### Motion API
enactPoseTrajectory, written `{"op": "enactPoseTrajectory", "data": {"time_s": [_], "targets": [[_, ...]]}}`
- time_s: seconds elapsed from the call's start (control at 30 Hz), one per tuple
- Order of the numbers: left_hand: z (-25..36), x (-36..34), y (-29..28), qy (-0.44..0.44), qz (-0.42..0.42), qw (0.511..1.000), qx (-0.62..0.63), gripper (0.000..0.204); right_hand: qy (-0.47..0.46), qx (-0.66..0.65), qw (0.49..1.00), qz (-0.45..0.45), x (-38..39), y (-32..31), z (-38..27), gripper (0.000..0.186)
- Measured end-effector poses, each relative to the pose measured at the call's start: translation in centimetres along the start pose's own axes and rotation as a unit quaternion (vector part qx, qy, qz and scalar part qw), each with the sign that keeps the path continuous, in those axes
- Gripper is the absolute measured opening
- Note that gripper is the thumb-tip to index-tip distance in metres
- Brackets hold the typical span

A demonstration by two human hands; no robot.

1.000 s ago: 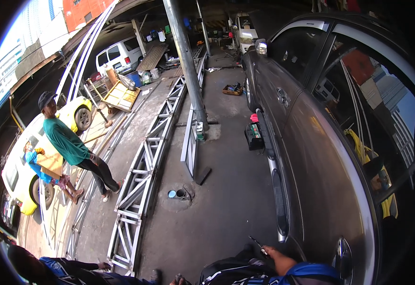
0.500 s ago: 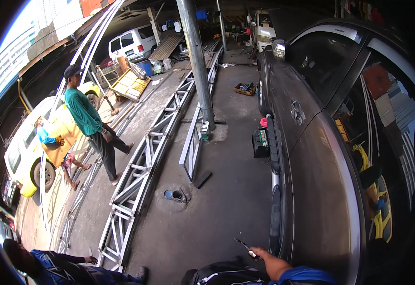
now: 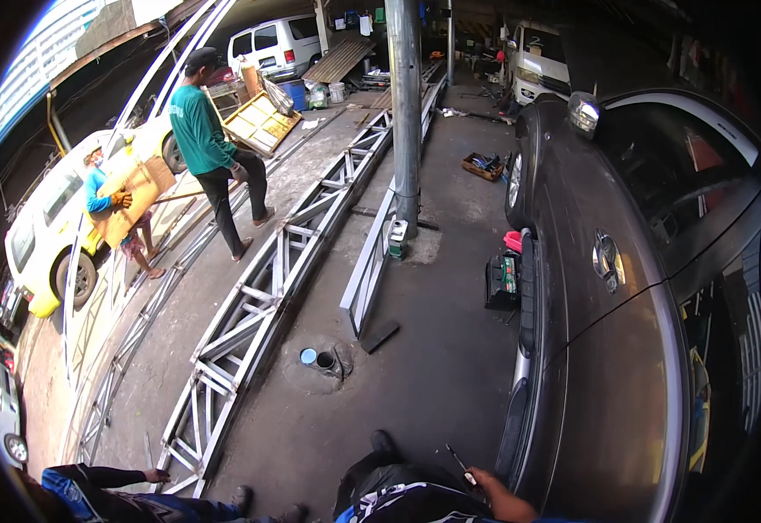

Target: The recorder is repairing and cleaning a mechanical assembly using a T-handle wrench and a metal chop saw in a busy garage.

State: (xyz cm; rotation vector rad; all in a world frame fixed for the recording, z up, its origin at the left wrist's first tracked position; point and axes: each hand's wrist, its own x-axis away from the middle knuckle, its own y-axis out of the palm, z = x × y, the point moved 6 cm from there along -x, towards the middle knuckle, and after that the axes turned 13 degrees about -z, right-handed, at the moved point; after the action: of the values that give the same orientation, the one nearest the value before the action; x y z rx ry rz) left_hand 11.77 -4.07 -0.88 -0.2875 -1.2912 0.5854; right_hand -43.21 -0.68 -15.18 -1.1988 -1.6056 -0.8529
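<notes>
My right hand (image 3: pixel 485 484) is closed round a slim screwdriver-like tool (image 3: pixel 455 459) with a pale handle, low in the picture beside the dark grey car (image 3: pixel 607 375). It is near the car's running board (image 3: pixel 514 418). I cannot see my left hand. A black car battery (image 3: pixel 500 281) and a red object (image 3: pixel 513 241) sit on the floor by the running board. A long steel truss (image 3: pixel 255 299) lies on the floor to my left, with a co-worker's hand (image 3: pixel 155 475) at its near end.
A steel post (image 3: pixel 405 122), short frame (image 3: pixel 365 261) and paint cans (image 3: pixel 324 358) stand ahead. A person in green (image 3: pixel 202 131) and another carrying a board (image 3: pixel 132 200) are left, before a yellow car (image 3: pixel 75 283). A tool box (image 3: pixel 480 167) lies farther ahead.
The view has swung, shifting the scene rightward. The person in green has stepped farther along the floor, away from me. The tool stays in my right hand.
</notes>
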Motion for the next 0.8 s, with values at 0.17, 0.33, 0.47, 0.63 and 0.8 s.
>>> {"op": "enactPoseTrajectory", "data": {"time_s": [0.17, 0.33, 0.47, 0.63, 0.8], "targets": [[-0.2, -8.2, -11.8, -0.138, 0.001, 0.956, 0.258, 0.062, -0.017, -0.223, 0.975, 0.018, -4.1, -6.0, -2.5, 0.048], [8.1, -19.6, -30.1, -0.059, 0.085, 0.973, 0.208, 0.064, 0.001, -0.340, 0.937, 0.078, -4.5, -10.9, -7.9, 0.054], [16.1, -25.6, -40.0, -0.037, 0.109, 0.975, 0.191, 0.065, -0.030, -0.359, 0.928, 0.097, -7.8, -16.9, -9.6, 0.059], [20.7, -31.6, -42.4, -0.091, 0.060, 0.976, 0.186, 0.067, -0.148, -0.207, 0.962, 0.100, -10.5, -22.4, -14.8, 0.055], [28.7, -34.6, -40.9, -0.141, -0.024, 0.967, 0.209, 0.068, -0.115, -0.257, 0.953, 0.111, -11.8, -38.5, -22.5, 0.044]]}}
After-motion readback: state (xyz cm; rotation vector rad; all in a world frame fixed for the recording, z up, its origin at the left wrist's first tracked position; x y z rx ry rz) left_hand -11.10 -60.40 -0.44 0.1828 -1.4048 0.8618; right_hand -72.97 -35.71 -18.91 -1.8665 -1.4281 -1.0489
